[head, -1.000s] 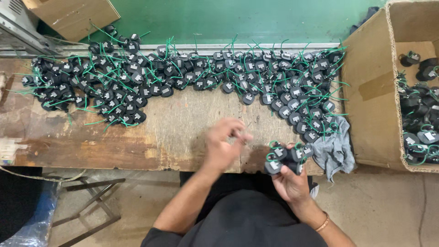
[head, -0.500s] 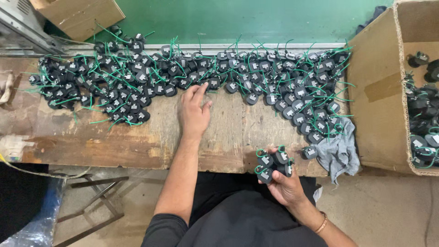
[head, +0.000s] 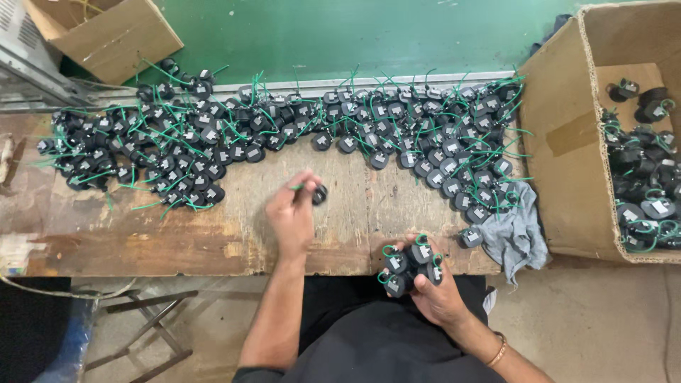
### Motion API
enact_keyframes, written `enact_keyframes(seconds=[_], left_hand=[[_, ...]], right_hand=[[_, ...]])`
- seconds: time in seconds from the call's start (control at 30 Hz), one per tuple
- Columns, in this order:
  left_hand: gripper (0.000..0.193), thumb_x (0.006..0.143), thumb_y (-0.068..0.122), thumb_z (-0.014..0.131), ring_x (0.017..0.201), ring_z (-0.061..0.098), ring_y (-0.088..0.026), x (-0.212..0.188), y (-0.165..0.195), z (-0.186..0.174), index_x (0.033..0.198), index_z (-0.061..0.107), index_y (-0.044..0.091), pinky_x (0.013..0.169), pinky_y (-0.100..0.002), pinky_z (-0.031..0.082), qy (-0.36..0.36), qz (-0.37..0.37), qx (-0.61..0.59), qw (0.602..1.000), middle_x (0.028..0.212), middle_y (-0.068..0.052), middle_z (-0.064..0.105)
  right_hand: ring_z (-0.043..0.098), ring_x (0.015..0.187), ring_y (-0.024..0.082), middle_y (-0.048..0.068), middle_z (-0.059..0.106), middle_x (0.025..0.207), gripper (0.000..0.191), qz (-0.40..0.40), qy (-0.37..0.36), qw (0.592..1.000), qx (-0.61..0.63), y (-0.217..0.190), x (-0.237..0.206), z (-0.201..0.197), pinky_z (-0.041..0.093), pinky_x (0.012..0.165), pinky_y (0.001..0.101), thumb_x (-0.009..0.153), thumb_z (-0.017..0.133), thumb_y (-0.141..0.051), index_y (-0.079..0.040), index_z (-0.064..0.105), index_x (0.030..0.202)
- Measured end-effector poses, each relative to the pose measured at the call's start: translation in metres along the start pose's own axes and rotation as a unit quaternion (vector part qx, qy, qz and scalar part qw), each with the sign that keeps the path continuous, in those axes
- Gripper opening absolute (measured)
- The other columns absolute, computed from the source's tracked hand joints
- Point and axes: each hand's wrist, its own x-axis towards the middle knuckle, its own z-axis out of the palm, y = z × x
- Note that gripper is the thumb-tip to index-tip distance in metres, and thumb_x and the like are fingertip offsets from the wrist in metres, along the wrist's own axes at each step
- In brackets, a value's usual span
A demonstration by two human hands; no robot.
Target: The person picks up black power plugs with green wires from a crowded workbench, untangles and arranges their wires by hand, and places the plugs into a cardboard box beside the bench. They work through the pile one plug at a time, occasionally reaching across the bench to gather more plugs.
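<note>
My left hand (head: 292,213) is over the middle of the worn wooden bench (head: 142,234), pinching one small black round part with a green wire (head: 318,193). My right hand (head: 434,294) stays at the near edge of the bench, gripping a bunch of the same black parts (head: 410,268) with green wire loops. A long heap of several such parts (head: 284,131) runs along the back of the bench from the left to the right end.
A large open cardboard box (head: 567,142) at the right holds more black parts (head: 645,191). A grey rag (head: 518,234) lies at the bench's right corner. Another cardboard box (head: 106,35) sits at the back left. A metal stool frame (head: 142,326) stands below the bench.
My left hand reached up to the heap, then drew back toward me with one black part in its fingers. My right hand kept its bunch and barely moved.
</note>
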Motion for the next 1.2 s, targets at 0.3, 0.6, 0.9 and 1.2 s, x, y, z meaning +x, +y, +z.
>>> enact_keyframes(seconds=[0.3, 0.6, 0.9, 1.2], left_hand=[[0.025, 0.084, 0.001, 0.082, 0.089, 0.074, -0.022, -0.068, 0.052, 0.031, 0.105, 0.074, 0.009, 0.080, -0.034, 0.058, -0.249, 0.145, -0.016, 0.957, 0.097, -0.007, 0.078], [0.021, 0.088, 0.003, 0.076, 0.099, 0.074, -0.030, -0.071, 0.071, 0.031, 0.109, 0.071, 0.004, 0.084, -0.038, 0.057, -0.337, 0.180, -0.027, 0.924, 0.117, -0.013, 0.075], [0.023, 0.082, 0.012, 0.084, 0.084, 0.069, -0.031, -0.067, 0.085, 0.030, 0.084, 0.063, 0.003, 0.075, -0.041, 0.055, -0.372, 0.050, 0.091, 0.923, 0.086, -0.011, 0.068], [0.020, 0.090, 0.011, 0.079, 0.090, 0.070, -0.031, -0.080, 0.091, 0.038, 0.105, 0.066, 0.007, 0.081, -0.042, 0.056, -0.314, 0.169, 0.080, 0.931, 0.101, -0.010, 0.070]], right_hand=[[0.047, 0.137, 0.020, 0.005, 0.044, 0.150, 0.103, 0.016, 0.002, 0.997, -0.080, 0.008, 0.000, 0.000, 0.045, 0.110, 0.0395, 0.083, 0.087, -0.029, -0.005, 0.022, 0.160], [0.052, 0.128, 0.020, 0.008, 0.052, 0.141, 0.104, -0.021, 0.042, 0.992, -0.114, 0.001, -0.005, -0.013, 0.044, 0.107, 0.0352, 0.081, 0.090, -0.020, -0.002, 0.027, 0.162], [0.052, 0.136, 0.022, 0.011, 0.053, 0.148, 0.093, -0.070, 0.040, 0.941, -0.328, 0.002, -0.003, -0.016, 0.041, 0.115, 0.0383, 0.079, 0.088, -0.017, 0.000, 0.040, 0.156], [0.052, 0.132, 0.025, 0.012, 0.049, 0.145, 0.095, -0.022, 0.025, 0.995, -0.092, -0.005, -0.007, -0.015, 0.043, 0.112, 0.0411, 0.082, 0.084, -0.009, -0.003, 0.030, 0.160]])
